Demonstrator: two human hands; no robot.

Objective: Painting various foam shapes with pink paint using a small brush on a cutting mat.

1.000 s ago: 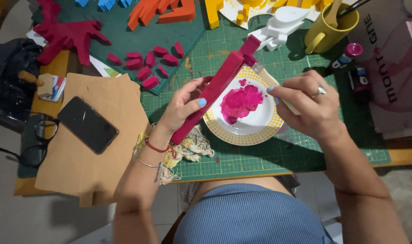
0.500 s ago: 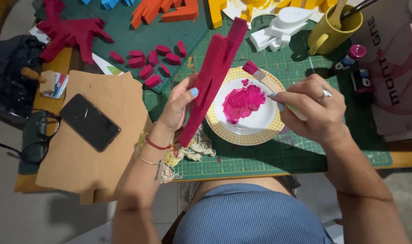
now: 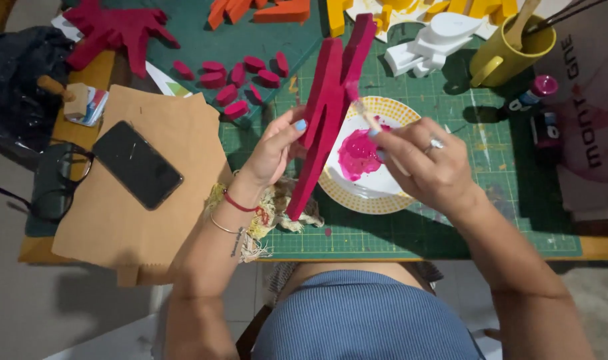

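- Head view, nearest the body: left hand [image 3: 274, 150] clamped on a long magenta foam piece [image 3: 327, 113], fingers wrapped about its middle, holding it tilted on edge above the bench [image 3: 450, 233]; its lower end hangs over a frayed rag [image 3: 277, 207]
- right hand [image 3: 427, 167] closed in a pinch on a brush [image 3: 365, 115], bristles touching the piece's right edge near its top
- to paint well, I judge: keep the piece steady, stroke along the edge with light pressure, reload from the plate before the bristles run dry, and keep wet faces off the fingers
- plate [image 3: 397, 193] with a magenta paint pool sits just beneath both hands on the green mat
- left: brown paper [image 3: 117, 220] with a phone [image 3: 137, 163]; glasses [image 3: 50, 187] beside
- farther: small magenta bits [image 3: 240, 77]; yellow mug [image 3: 510, 50] with tools; white foam shape [image 3: 437, 40]
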